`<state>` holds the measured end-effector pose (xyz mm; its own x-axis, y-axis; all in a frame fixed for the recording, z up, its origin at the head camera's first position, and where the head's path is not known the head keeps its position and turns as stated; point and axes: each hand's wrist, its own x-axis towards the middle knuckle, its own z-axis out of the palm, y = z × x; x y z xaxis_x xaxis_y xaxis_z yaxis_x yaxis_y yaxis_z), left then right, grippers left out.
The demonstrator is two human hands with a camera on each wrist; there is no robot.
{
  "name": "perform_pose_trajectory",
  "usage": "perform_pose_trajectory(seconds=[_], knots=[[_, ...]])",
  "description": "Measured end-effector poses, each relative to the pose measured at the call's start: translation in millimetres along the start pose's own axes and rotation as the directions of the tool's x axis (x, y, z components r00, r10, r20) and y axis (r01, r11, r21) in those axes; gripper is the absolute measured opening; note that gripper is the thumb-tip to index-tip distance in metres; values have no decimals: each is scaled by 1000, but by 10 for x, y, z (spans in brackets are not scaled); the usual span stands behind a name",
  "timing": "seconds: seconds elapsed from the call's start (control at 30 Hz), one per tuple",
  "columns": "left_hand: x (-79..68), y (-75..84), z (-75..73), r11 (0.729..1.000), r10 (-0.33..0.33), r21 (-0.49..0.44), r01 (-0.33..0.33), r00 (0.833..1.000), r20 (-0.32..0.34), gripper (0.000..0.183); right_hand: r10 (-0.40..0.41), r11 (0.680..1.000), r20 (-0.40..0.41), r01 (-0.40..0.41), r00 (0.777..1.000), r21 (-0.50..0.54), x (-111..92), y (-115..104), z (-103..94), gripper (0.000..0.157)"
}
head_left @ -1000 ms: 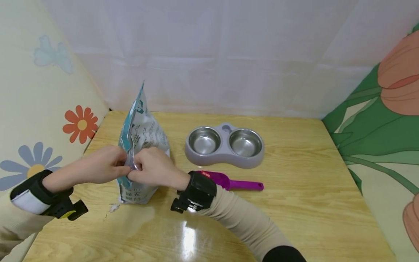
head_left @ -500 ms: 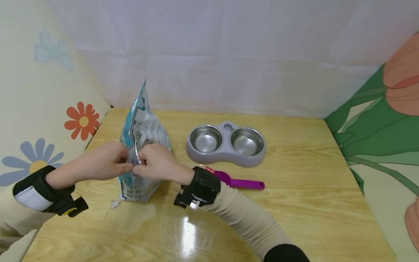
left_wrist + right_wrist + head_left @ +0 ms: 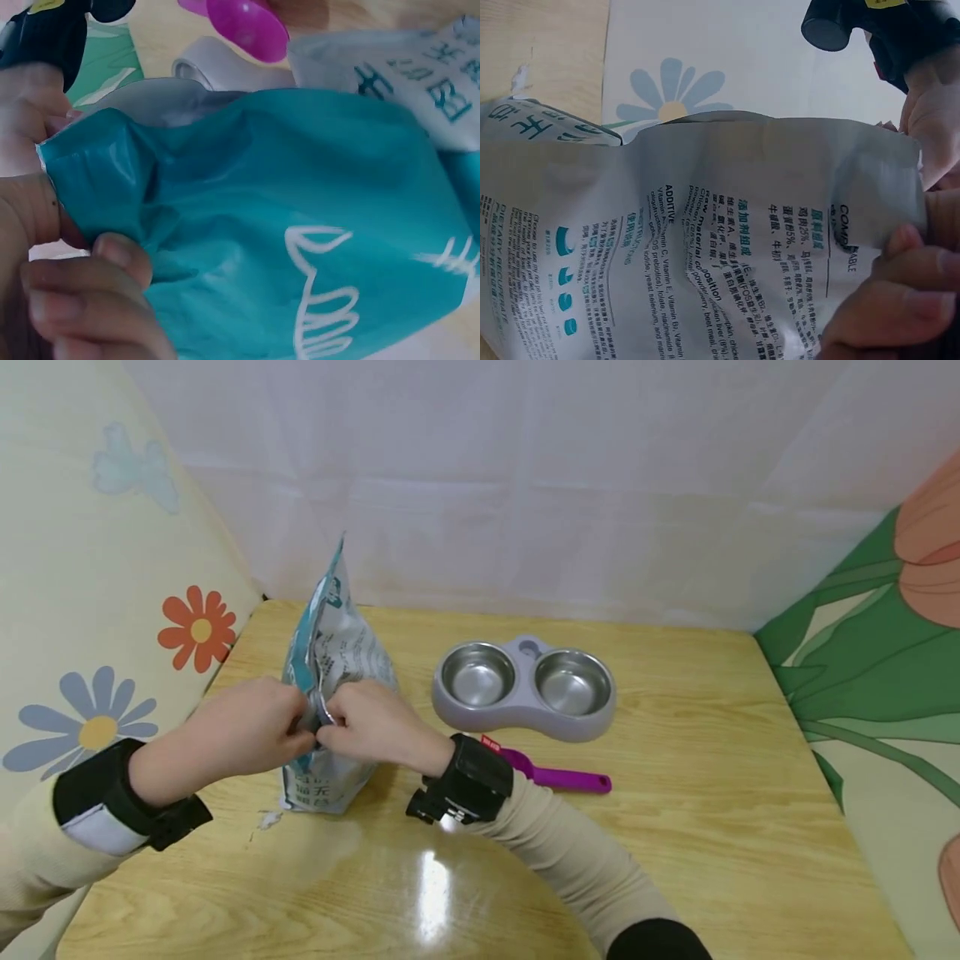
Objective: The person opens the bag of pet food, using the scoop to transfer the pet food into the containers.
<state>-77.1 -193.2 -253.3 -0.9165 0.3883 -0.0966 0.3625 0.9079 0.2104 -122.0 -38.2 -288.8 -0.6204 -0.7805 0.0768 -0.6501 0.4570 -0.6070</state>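
Observation:
A teal and silver-grey pet food bag (image 3: 352,652) stands upright at the left of the table. My left hand (image 3: 247,727) pinches the edge of its top on the left side. Opposite it, my right hand (image 3: 378,722) pinches the other edge, close to the left. In the left wrist view, the left hand's fingers (image 3: 82,300) curl against the teal panel, which bears a white fish-bone print. The right wrist view shows the right hand's fingers (image 3: 892,292) and thumb on the grey printed panel. The inside of the bag is hidden.
Right of the bag sits a grey double pet bowl (image 3: 525,693) with two steel dishes. A purple scoop (image 3: 566,779) lies in front of it, partly behind the right wrist. A small torn scrap (image 3: 268,819) lies by the bag's base. Walls border the wooden table (image 3: 712,827).
The whole head view has shifted slightly, things sitting a little higher and further right. My left wrist has turned somewhat. Both hands keep their pinch on the pet food bag's top.

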Motion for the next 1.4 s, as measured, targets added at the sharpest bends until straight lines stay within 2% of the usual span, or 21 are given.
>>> perform_pose_trajectory(seconds=[0.23, 0.43, 0.5, 0.67, 0.8, 0.93, 1.07, 1.13, 1.4], knots=[[-39, 56, -6, 997, 20, 71, -15, 997, -71, 33, 59, 996, -29, -61, 998, -61, -12, -39, 8, 41], [-54, 46, 17, 996, 43, 85, -34, 994, -101, 34, 92, 988, -65, -100, 994, -116, -27, -71, 4, 40], [-45, 19, 16, 998, 51, 52, -47, 995, -81, 34, 105, 984, -68, -113, 992, -135, -23, -70, 3, 40], [-54, -79, -30, 990, 85, -114, -83, 996, 9, 27, 103, 985, -44, -108, 994, -137, 18, -66, -5, 39], [-67, -105, -67, 984, 60, -167, -55, 998, 22, 10, 107, 983, -33, -111, 994, -147, 54, -77, -46, 34], [-17, -90, -79, 985, 12, -174, -14, 1000, -15, 33, 98, 976, -25, -101, 995, -195, 72, -132, -99, 26], [36, -84, -26, 981, 55, -183, -68, 996, -76, 13, 90, 981, -29, -94, 996, -170, 71, -152, -85, 23], [37, -75, 8, 980, 73, -176, -90, 992, -101, 16, 101, 985, -45, -106, 994, -139, 64, -144, -61, 22], [23, -11, 36, 993, 45, -103, -62, 986, -161, 19, 84, 986, -142, -103, 986, -133, 47, -111, 3, 24]])
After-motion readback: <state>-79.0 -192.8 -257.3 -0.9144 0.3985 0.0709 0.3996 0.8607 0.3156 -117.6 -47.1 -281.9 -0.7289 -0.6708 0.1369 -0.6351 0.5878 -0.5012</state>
